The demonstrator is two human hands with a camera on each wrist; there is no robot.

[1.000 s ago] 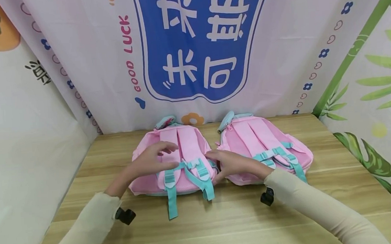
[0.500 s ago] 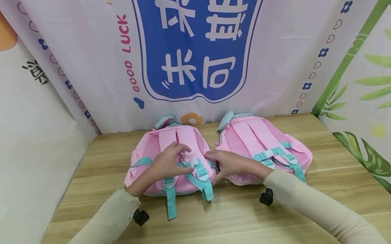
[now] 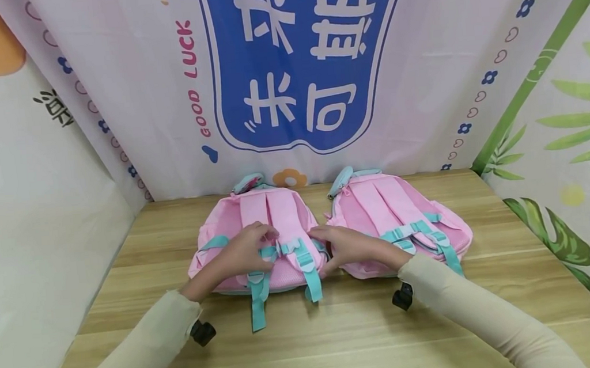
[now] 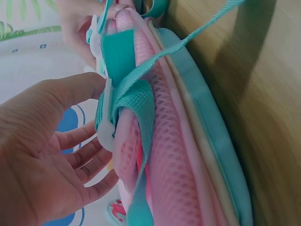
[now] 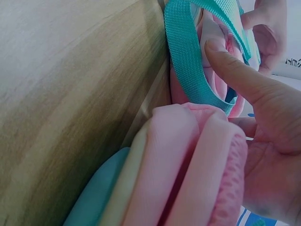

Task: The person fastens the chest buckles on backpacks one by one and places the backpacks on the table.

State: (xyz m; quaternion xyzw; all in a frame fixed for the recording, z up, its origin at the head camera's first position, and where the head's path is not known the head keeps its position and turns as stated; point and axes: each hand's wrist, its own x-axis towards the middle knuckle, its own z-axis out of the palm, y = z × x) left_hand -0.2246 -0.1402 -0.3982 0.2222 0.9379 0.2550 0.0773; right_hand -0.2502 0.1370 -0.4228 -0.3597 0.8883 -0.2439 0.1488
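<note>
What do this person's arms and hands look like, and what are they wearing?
Both hands are bare: left hand, right hand. Long, plain cream sleeves reach both wrists. A small black camera mount hangs under each wrist. No rings, gloves or markings show.

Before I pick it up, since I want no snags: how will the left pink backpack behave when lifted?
The left pink backpack lies flat and looks empty, so it is probably light and floppy. Its teal straps trail loose over the table and would likely dangle. The left hand is at the buckle.
</note>
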